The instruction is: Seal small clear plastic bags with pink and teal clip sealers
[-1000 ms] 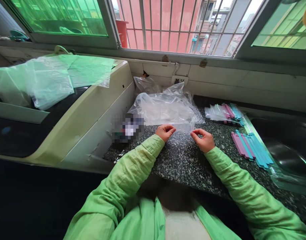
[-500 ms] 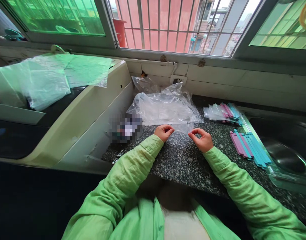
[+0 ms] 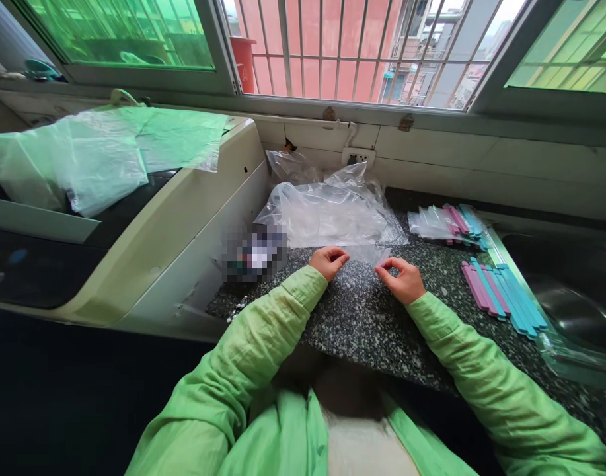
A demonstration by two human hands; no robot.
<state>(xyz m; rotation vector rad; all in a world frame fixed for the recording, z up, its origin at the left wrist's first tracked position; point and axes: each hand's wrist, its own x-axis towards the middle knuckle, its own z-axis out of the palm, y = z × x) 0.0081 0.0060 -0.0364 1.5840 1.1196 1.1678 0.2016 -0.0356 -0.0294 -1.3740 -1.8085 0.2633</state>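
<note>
Fingers of your left hand and right hand pinch a clear bag, seemingly empty; some sticks look bagged, loose sticks lie unpacked.

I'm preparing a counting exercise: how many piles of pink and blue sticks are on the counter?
2: the near pile beside the sink, and the far pile next to small bags. Others may be hidden.
</note>
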